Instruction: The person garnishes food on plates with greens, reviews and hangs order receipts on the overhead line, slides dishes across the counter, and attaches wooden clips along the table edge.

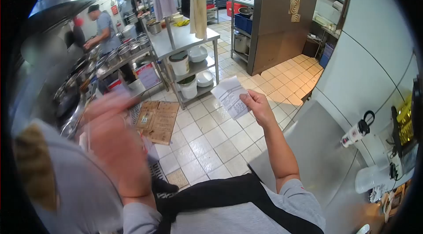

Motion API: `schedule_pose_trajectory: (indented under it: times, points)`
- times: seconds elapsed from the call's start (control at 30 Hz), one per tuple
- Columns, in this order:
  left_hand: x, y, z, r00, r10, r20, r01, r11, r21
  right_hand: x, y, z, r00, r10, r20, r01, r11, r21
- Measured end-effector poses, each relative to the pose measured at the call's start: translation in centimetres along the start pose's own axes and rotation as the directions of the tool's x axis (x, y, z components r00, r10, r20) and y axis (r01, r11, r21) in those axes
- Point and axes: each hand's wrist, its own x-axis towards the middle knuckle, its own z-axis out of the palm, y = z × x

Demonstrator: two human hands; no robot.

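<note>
My right hand [257, 107] is stretched forward over the tiled floor, thumb and fingers pinching a white printed paper slip [231, 98]. The slip is tilted, and its print is too small to read. To the left, my left hand [116, 139] is raised and heavily smeared by motion. Its fingers blur together, and I cannot make out whether it holds anything. Close beside it is the blurred grey sleeve [77, 168] of another person.
A steel table [187, 41] with shelves holds buckets and bowls. Flattened cardboard [157, 121] lies on the floor. Further left a co-worker [103, 26] stands by several metal pots. At right, a steel counter [308, 146] runs along the wall, with a white bottle [354, 134] near it.
</note>
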Motion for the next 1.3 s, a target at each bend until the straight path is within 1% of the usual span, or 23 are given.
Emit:
schedule_pose_trajectory:
  times: [0.03, 0.07, 0.13, 0.2, 0.3, 0.4, 0.5, 0.53, 0.63, 0.7, 0.77, 0.8, 0.83, 0.9, 0.97, 1.0, 1.03, 1.1, 1.13, 1.17, 1.23, 1.27, 1.3]
  points:
    - [0.4, -2.3, 5.8, 0.9, 0.18, 0.396, 0.008, 0.903, -0.429, 1.7, 0.1, -0.6, 1.0, 0.02, 0.008, -0.018, 0.993, -0.117]
    - [1.6, -4.8, 10.0, 0.677, 0.26, 0.688, -0.066, 0.953, -0.296, 3.4, 0.4, -1.0, 0.999, 0.039, 0.018, -0.034, 0.973, -0.229]
    - [-0.1, -10.2, 17.2, 0.499, 0.181, 0.848, 0.238, 0.912, -0.334, 6.4, 0.9, -1.5, 0.997, 0.05, 0.061, -0.025, 0.934, -0.357]
    - [-0.9, -15.9, 23.1, 0.387, 0.23, 0.893, 0.213, 0.92, -0.329, 10.5, 3.1, -2.1, 0.995, 0.046, 0.087, -0.007, 0.916, -0.402]
    - [-0.6, -22.4, 29.4, 0.326, 0.172, 0.93, 0.343, 0.895, -0.286, 16.9, 7.2, -3.6, 0.997, 0.014, 0.072, 0.016, 0.913, -0.407]
    - [-0.1, -27.5, 34.6, 0.531, 0.237, 0.814, 0.168, 0.912, -0.375, 25.8, 9.7, -4.1, 0.998, -0.031, 0.048, 0.049, 0.895, -0.444]
    - [1.1, -32.8, 38.2, 0.576, 0.151, 0.804, 0.153, 0.945, -0.288, 34.4, 13.3, -3.5, 0.986, -0.14, 0.088, 0.165, 0.881, -0.443]
    - [2.1, -34.5, 39.3, 0.606, 0.106, 0.789, 0.16, 0.954, -0.252, 37.7, 14.3, -3.3, 0.915, -0.36, 0.183, 0.401, 0.755, -0.519]
    - [4.5, -39.8, 43.0, 0.689, -0.058, 0.723, 0.251, 0.954, -0.164, 45.5, 17.1, -1.7, 0.964, -0.199, 0.178, 0.257, 0.871, -0.418]
    - [5.6, -43.8, 46.3, 0.728, -0.191, 0.659, 0.37, 0.918, -0.142, 51.2, 18.6, -1.8, 0.943, -0.244, 0.227, 0.324, 0.827, -0.459]
    - [6.6, -47.7, 50.3, 0.776, -0.26, 0.574, 0.409, 0.901, -0.146, 57.2, 20.2, -2.8, 0.906, -0.327, 0.268, 0.421, 0.758, -0.498]
    - [7.2, -49.5, 52.2, 0.785, -0.293, 0.546, 0.432, 0.89, -0.143, 60.4, 20.6, -4.0, 0.905, -0.315, 0.285, 0.423, 0.737, -0.528]
    - [8.3, -51.3, 54.3, 0.796, -0.32, 0.514, 0.448, 0.882, -0.146, 63.7, 20.9, -5.2, 0.91, -0.332, 0.248, 0.413, 0.781, -0.469]
    - [11.0, -54.4, 58.1, 0.778, -0.353, 0.521, 0.493, 0.856, -0.156, 70.4, 21.6, -8.7, 0.975, -0.194, 0.107, 0.222, 0.859, -0.462]
    - [13.7, -57.2, 62.0, 0.753, -0.391, 0.528, 0.544, 0.822, -0.167, 77.5, 20.8, -11.9, 0.975, -0.22, 0.011, 0.208, 0.9, -0.383]
    - [15.0, -58.3, 64.0, 0.773, -0.348, 0.53, 0.488, 0.86, -0.147, 82.0, 22.8, -14.2, 0.982, -0.186, -0.037, 0.167, 0.939, -0.301]
    - [16.3, -59.1, 66.1, 0.788, -0.305, 0.534, 0.429, 0.895, -0.123, 86.2, 23.0, -15.4, 0.956, -0.284, -0.069, 0.259, 0.932, -0.253]
    - [18.1, -60.5, 70.1, 0.806, -0.221, 0.549, 0.307, 0.949, -0.069, 93.6, 21.9, -16.7, 0.963, -0.229, -0.139, 0.218, 0.971, -0.094]
    - [18.5, -61.4, 71.9, 0.79, -0.235, 0.566, 0.258, 0.965, 0.04, 97.7, 21.7, -17.0, 0.966, -0.202, -0.161, 0.208, 0.978, 0.02]
    - [18.7, -62.4, 73.7, 0.794, -0.25, 0.554, 0.249, 0.965, 0.079, 101.6, 21.4, -17.3, 0.988, -0.115, -0.103, 0.13, 0.98, 0.153]
    - [18.2, -65.0, 77.3, 0.806, -0.285, 0.518, 0.235, 0.958, 0.161, 110.5, 21.6, -17.1, 0.993, -0.117, -0.014, 0.117, 0.966, 0.232]
    - [17.2, -66.9, 78.9, 0.832, -0.293, 0.471, 0.252, 0.956, 0.15, 114.4, 21.0, -15.8, 0.978, -0.207, 0.024, 0.189, 0.927, 0.323]
    - [17.4, -66.7, 80.3, 0.8, -0.352, 0.486, 0.299, 0.936, 0.185, 120.1, 22.2, -15.0, 0.939, -0.329, 0.096, 0.285, 0.905, 0.317]
